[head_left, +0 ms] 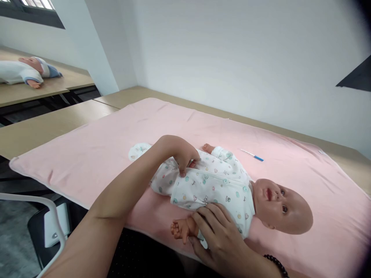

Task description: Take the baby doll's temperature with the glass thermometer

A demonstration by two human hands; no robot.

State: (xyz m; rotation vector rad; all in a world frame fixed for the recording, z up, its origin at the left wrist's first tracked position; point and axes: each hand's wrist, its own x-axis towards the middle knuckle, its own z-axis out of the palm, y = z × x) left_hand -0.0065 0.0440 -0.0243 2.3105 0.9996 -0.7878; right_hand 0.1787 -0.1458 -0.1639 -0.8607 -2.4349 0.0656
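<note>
A baby doll (285, 206) in a white patterned romper (214, 181) lies on its back, its head toward the right. My left hand (185, 156) reaches over the doll's lower body and pinches the romper's front near the opening edge. A bit of skin-toned surface shows beside those fingers. My right hand (216, 231) is curled around the doll's near sleeve and forearm, with the doll's small hand (180, 229) sticking out past my fingers. The doll's far arm rests on the blanket. My left forearm hides part of its legs.
The doll lies on a pink blanket (101, 154) over a wooden table (55, 119). A thin stick with a blue end (256, 157) lies beyond the doll. Another doll (26, 71) is on a table at far left. A chair (52, 216) holding a white object stands lower left.
</note>
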